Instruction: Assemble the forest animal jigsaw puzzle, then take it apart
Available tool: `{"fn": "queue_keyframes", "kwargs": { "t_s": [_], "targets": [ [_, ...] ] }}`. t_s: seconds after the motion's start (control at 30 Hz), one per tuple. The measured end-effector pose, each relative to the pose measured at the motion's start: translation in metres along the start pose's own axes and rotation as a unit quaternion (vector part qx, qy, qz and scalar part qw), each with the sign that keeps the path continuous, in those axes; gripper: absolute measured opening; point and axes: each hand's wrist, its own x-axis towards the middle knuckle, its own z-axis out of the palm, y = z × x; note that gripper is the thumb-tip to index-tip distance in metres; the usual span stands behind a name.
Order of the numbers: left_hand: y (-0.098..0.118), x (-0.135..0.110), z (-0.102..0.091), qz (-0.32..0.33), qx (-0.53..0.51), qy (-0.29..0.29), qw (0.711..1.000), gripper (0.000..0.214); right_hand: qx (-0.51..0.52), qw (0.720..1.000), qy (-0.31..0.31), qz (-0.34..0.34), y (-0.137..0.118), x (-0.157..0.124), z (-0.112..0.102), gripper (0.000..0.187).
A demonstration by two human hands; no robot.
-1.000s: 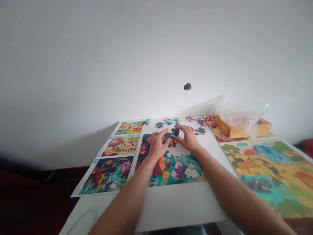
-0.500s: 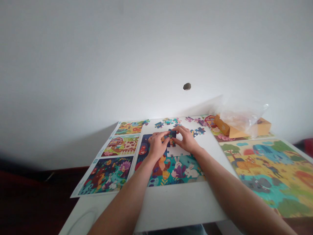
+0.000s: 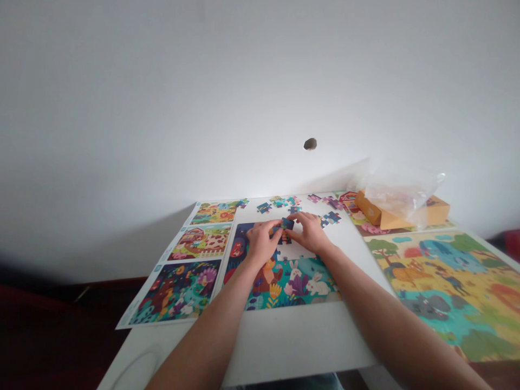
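A dark blue puzzle piece (image 3: 288, 222) is pinched between the fingertips of both hands, at the top of a partly assembled jigsaw puzzle (image 3: 298, 287). My left hand (image 3: 263, 239) grips its left side, resting over the puzzle's upper left part. On the piece's right side is my right hand (image 3: 310, 233), thumb and fingers closed in. The puzzle shows white rabbits, plants and a brown animal on teal and dark blue, with a white gap just below my hands. My fingers hide part of the piece's edges.
Several loose puzzle pieces (image 3: 279, 201) lie behind my hands near the wall (image 3: 162, 108). A picture sheet (image 3: 195, 259) hangs slightly over the table's left edge. To the right are a yellow box (image 3: 390, 218) with a clear plastic bag (image 3: 406, 189) and an animal puzzle (image 3: 450, 292).
The held puzzle piece has tipped slightly and sits a little lower between my fingertips. Both hands stay in nearly the same place.
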Motion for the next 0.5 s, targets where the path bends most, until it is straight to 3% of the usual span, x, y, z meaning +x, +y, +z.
{"fn": "queue_keyframes", "kwargs": {
  "t_s": [0.23,0.5],
  "targets": [
    [-0.003,-0.002,0.004,0.026,0.05,-0.034,0.998,0.019,-0.136,0.974,0.002,0.183,0.01,0.001,0.003,0.029],
    [-0.002,-0.003,0.003,0.022,0.057,-0.045,0.997,0.02,-0.151,0.966,0.024,0.21,0.018,-0.001,0.006,0.025]
  ]
}}
